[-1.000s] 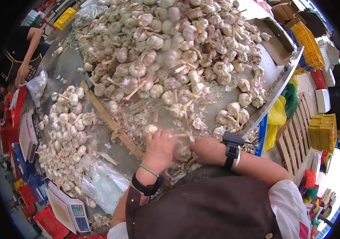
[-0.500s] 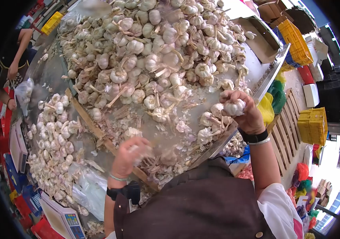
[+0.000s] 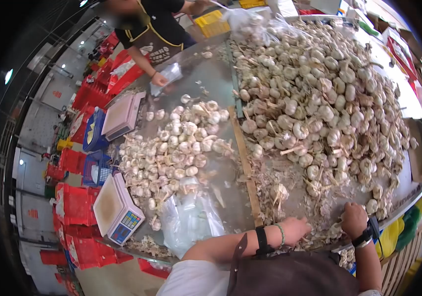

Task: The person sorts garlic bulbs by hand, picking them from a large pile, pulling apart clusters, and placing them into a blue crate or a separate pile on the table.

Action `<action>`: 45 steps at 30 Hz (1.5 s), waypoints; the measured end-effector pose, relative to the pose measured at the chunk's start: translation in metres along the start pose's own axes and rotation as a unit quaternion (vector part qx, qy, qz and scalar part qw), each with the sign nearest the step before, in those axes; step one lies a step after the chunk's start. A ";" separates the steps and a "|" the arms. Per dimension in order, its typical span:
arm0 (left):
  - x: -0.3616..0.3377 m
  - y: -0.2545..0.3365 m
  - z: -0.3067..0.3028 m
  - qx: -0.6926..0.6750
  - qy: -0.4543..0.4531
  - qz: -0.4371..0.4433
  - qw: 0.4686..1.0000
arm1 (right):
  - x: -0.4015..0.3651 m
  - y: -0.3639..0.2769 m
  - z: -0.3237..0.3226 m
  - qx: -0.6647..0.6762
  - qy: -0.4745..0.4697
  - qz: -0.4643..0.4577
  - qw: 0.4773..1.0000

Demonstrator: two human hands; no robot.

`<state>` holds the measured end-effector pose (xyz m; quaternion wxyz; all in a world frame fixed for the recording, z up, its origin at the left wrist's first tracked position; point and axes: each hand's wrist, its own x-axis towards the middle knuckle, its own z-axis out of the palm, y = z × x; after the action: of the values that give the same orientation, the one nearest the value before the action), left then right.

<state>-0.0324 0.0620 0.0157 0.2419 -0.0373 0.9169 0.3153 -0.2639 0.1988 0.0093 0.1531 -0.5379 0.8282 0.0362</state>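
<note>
When counted from the largest down: one wide grey metal desk [image 3: 211, 76], bearing one large heap of untrimmed garlic bulbs [image 3: 319, 106] on the right and one smaller pile of garlic bulbs with mostly short stems [image 3: 171, 158] on the left. Beyond the far left edge, one co-worker in a black shirt and yellow-edged apron [image 3: 156, 29]. Between heap and pile, one long light-brown wooden strip [image 3: 245, 167]. Beside the pile, two white weighing scales [image 3: 108, 204]; near the front edge, a clear plastic bag [image 3: 191, 219]; at the right edge, one open brown cardboard box [image 3: 420, 153]. At the front, two bare hands.

As for looks: whitish skins with pinkish-purple tinges, dry and papery; many long tan stems in the heap, rounder and cleaner shapes in the pile. Too many to count. Just beyond the left hand [image 3: 295, 230], one bulb with a ragged end [image 3: 280, 191], lying on loose skins.

Left hand partly curled low over the scraps; right hand [image 3: 354, 220] closed, knuckles up, at the heap's near edge. Impossible to tell what lies inside either.

Compared with half a second ago: view swung towards the co-worker, right hand lowered and no longer showing a raised bulb, left hand away from the wooden strip and back over the scraps.
</note>
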 end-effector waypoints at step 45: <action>-0.212 -0.269 -0.012 -0.108 0.445 -0.590 0.665 | -0.067 -0.054 0.034 0.204 0.141 0.054 0.967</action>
<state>0.2091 -0.1778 -0.0281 -0.0646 -0.7323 0.6613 0.1495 -0.1827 0.2427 0.0023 0.1391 -0.4490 0.8593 -0.2016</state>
